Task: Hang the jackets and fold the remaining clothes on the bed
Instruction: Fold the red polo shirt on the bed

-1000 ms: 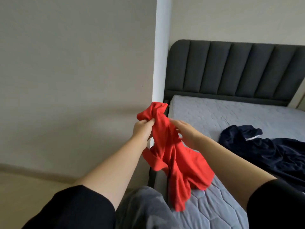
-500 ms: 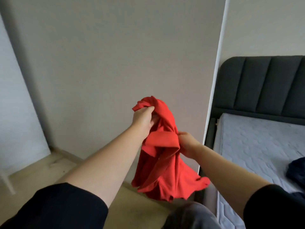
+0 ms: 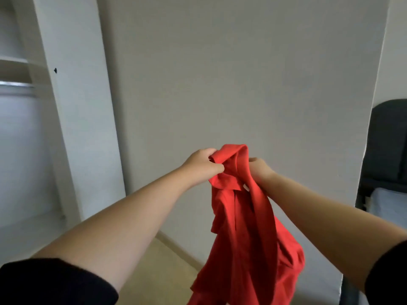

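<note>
The red garment [image 3: 248, 227] hangs in open air before the grey wall [image 3: 242, 73], between the wardrobe [image 3: 72, 106] edge and the bed headboard [image 3: 387, 139]. The left hand [image 3: 201, 165] clenches its collar in curled fingers [image 3: 217, 168], and the right hand [image 3: 261, 172] grips the adjoining fold.

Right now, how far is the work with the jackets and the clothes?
Done: nothing visible; the wardrobe rail carries no clothes in its visible part. In hand: the left hand and right hand grip the red garment near its top, and it hangs free. Left: hanging or folding it; the bed is nearly out of view, so other clothes cannot be judged.
</note>
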Demonstrator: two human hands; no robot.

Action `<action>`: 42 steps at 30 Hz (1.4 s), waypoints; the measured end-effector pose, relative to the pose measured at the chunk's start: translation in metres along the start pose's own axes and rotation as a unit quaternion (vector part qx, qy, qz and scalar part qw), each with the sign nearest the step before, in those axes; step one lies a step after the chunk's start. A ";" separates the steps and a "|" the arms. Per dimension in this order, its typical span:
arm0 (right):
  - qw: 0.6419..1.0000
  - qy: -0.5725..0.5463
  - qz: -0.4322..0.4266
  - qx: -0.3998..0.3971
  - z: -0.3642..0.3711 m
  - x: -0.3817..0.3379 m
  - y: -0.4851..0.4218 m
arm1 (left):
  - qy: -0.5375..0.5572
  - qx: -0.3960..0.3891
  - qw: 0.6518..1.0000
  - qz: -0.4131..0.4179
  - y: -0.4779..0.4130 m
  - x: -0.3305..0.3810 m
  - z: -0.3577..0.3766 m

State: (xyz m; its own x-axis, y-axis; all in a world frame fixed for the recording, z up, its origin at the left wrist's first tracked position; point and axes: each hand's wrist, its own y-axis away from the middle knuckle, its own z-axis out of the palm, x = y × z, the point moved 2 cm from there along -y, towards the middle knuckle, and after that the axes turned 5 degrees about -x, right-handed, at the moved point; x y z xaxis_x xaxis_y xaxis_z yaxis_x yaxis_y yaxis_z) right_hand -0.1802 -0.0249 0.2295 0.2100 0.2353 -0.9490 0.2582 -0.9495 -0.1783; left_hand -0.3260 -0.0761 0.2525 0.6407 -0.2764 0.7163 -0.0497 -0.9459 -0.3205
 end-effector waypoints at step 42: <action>0.858 0.482 0.027 0.174 -0.088 0.051 -0.006 | -0.493 0.097 0.864 0.032 -0.034 0.015 0.022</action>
State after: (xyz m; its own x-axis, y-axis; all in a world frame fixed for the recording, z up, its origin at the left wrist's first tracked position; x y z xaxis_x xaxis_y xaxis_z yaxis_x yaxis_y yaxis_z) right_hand -0.0885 0.0108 0.2048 0.9389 0.0925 -0.3316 -0.0379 -0.9296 -0.3666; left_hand -0.2981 -0.0446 0.2603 0.9874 0.0422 -0.1528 -0.0416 -0.8612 -0.5066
